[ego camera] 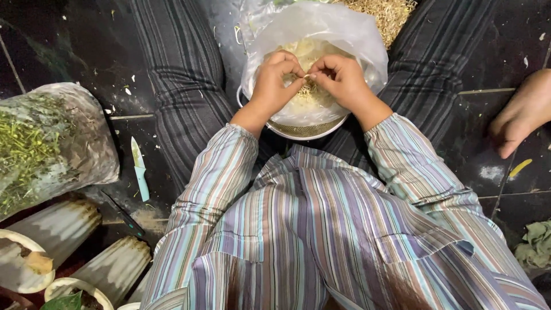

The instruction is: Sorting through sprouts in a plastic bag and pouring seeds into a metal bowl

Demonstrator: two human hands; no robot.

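Far left: a clear plastic bag stuffed w/ green chopped stems lies on the dark tiled floor, w/ pale ribbed ceramic pots below it. Just right of the bag, a small knife w/ pale green blade and light blue handle lies loose on the tiles, well apart from both hands, close to the seated person's striped trouser leg; likely hazard if a knee shifts onto it. Centre: a round metal bowl lined w/ a thin clear plastic bag sits between the legs, holding a heap of pale yellowish bean sprouts. Left hand and right hand meet over the heap, thumb and forefinger of each pinched nearly closed on one thin pale sprout; other fingers curled loosely. Sprout's so thin it could snap or slip from the pinch and drop back into the heap; the loose liner could sag in under the wrists. Behind the bowl, more tan sprouts in a pile. Far right: a bare foot rests on the tiles, a small yellow scrap and crumpled green leaves near it.
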